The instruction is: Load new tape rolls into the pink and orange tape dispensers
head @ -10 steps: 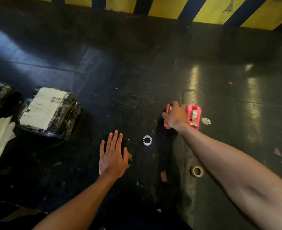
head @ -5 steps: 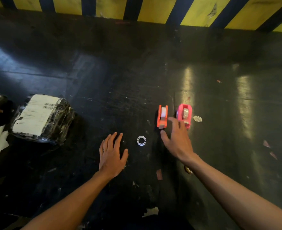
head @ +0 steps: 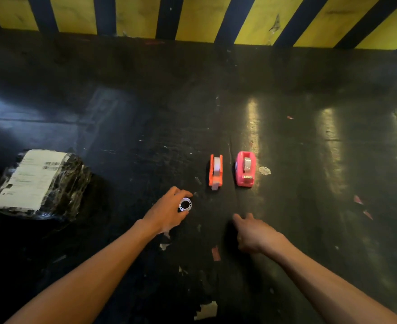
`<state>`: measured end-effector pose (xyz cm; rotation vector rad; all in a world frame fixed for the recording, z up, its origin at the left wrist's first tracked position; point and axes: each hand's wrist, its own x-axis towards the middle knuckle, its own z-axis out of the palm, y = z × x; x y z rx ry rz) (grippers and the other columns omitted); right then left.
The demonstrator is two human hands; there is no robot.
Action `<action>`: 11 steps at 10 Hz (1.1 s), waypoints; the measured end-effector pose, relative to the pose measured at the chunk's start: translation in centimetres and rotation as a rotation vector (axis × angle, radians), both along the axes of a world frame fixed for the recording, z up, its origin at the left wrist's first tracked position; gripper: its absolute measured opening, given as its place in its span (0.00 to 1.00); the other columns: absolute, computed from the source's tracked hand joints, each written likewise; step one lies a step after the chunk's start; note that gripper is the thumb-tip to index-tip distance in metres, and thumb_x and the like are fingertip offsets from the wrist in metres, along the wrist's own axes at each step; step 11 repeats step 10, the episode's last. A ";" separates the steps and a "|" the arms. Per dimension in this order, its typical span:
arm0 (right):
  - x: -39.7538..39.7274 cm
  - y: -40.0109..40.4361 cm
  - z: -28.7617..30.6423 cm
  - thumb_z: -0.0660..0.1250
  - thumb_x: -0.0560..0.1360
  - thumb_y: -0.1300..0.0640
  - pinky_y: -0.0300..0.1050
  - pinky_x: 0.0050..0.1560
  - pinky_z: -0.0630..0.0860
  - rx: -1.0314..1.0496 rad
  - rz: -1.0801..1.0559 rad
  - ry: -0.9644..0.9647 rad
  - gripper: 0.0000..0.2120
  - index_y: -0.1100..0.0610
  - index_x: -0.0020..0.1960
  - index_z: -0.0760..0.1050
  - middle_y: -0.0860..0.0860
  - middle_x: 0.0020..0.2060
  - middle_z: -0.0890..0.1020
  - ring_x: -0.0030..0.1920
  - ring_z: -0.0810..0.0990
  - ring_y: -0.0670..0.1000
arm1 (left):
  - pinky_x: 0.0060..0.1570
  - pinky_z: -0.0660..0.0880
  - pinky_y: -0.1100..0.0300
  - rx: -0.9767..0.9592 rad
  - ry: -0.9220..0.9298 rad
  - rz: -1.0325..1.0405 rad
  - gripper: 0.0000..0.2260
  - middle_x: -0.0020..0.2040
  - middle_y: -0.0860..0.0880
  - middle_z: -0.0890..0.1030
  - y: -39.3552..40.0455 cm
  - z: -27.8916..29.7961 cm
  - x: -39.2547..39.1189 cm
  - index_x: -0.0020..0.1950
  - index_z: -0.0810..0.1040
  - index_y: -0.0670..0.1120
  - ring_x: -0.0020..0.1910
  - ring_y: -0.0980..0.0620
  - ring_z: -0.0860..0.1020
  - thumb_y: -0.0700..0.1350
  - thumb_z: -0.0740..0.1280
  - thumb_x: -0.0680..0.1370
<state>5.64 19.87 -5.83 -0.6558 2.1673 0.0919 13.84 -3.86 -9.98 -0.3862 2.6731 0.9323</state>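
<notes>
Fingers of our left hand [head: 167, 212] clamp the light, stiff white core [head: 185, 204], at seven o'clock from the orange dispenser [head: 215, 172] and pink dispenser [head: 245, 169]; our right hand [head: 256, 232] hovers loosely curled, empty. Rim grip suits it.

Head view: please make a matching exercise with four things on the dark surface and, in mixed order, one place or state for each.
Things:
1. orange dispenser
2. pink dispenser
3. white ring
4. wrapped parcel

Places or states:
A. far left, with a white label
B. at the left hand's fingertips
C. rightmost dispenser
D. between the ring and the pink dispenser

Pairs: 1-D, 2-C, 3-B, 4-A
</notes>
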 end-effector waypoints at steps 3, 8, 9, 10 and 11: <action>-2.8 -12.9 0.5 0.69 0.77 0.55 0.54 0.57 0.78 -0.529 0.029 0.033 0.19 0.50 0.66 0.70 0.54 0.61 0.71 0.58 0.79 0.56 | 0.61 0.73 0.58 -0.063 0.113 0.403 0.20 0.65 0.46 0.76 -6.0 0.3 -1.5 0.68 0.76 0.48 0.62 0.49 0.77 0.41 0.73 0.77; -6.1 -16.8 -1.7 0.68 0.78 0.59 0.55 0.64 0.73 -0.423 -0.110 0.216 0.29 0.54 0.76 0.61 0.61 0.70 0.67 0.70 0.69 0.62 | 0.72 0.69 0.49 -0.057 0.020 0.389 0.34 0.75 0.43 0.68 -6.1 0.1 -6.0 0.79 0.62 0.49 0.74 0.44 0.69 0.39 0.73 0.76; -5.6 -16.3 -0.7 0.66 0.79 0.56 0.55 0.63 0.73 -0.430 -0.147 0.212 0.30 0.55 0.77 0.58 0.61 0.70 0.67 0.70 0.69 0.63 | 0.73 0.67 0.48 0.041 0.018 0.496 0.41 0.78 0.41 0.62 -5.3 0.9 -5.7 0.82 0.52 0.49 0.75 0.42 0.67 0.38 0.72 0.76; -3.1 -14.3 -0.3 0.67 0.78 0.55 0.55 0.64 0.72 -0.511 -0.149 0.242 0.30 0.54 0.76 0.59 0.60 0.69 0.68 0.69 0.70 0.62 | 0.73 0.68 0.47 0.103 0.077 0.630 0.41 0.78 0.41 0.60 -3.3 1.1 -3.3 0.82 0.50 0.50 0.75 0.42 0.67 0.38 0.71 0.77; -3.1 -14.3 -0.3 0.67 0.78 0.55 0.55 0.64 0.72 -0.511 -0.149 0.242 0.30 0.54 0.76 0.59 0.60 0.69 0.68 0.69 0.70 0.62 | 0.73 0.68 0.47 0.103 0.077 0.630 0.41 0.78 0.41 0.60 -3.3 1.1 -3.3 0.82 0.50 0.50 0.75 0.42 0.67 0.38 0.71 0.77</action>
